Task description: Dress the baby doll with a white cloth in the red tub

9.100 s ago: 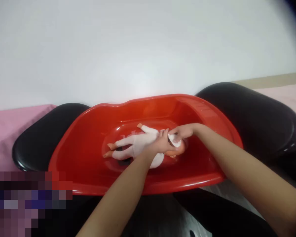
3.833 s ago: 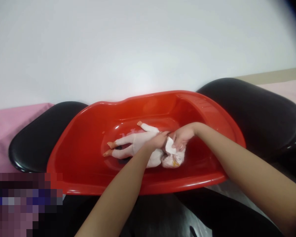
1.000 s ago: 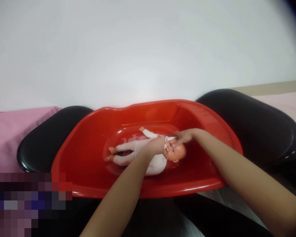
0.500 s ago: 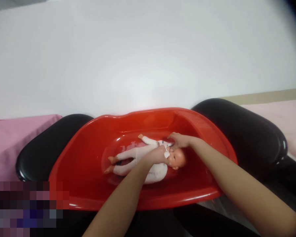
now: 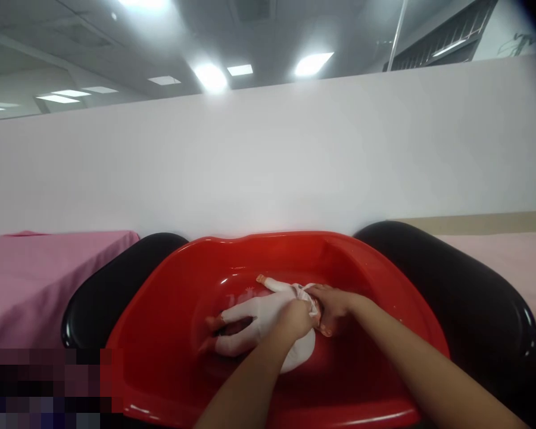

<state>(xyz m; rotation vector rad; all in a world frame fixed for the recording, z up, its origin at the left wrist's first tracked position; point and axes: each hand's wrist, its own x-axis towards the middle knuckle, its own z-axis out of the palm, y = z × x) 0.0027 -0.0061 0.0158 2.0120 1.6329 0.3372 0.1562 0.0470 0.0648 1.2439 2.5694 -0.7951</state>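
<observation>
A baby doll [image 5: 268, 313] in white clothes lies on its back in a red tub [image 5: 154, 333], its head to the right and bare feet to the left. My left hand [image 5: 297, 319] is closed at the doll's chest, gripping the white clothing [image 5: 311, 302] near the collar. Bent over the doll's head, my right hand [image 5: 335, 301] has its fingertips on the same white fabric. Most of the doll's face is hidden by my right hand and the fabric; an ear shows below. My left forearm covers part of the doll's body.
Black armrest-like pads [image 5: 433, 274] flank the tub on both sides. Pink cloth [image 5: 49, 274] covers a surface at the left, and paler pink cloth [image 5: 495, 256] lies at the right. Behind stands a white partition [image 5: 268, 161], with ceiling lights above it.
The view has tilted up, bringing the ceiling into sight. The white fabric at the neck is now drawn up toward the doll's face, and my right hand covers more of the head.
</observation>
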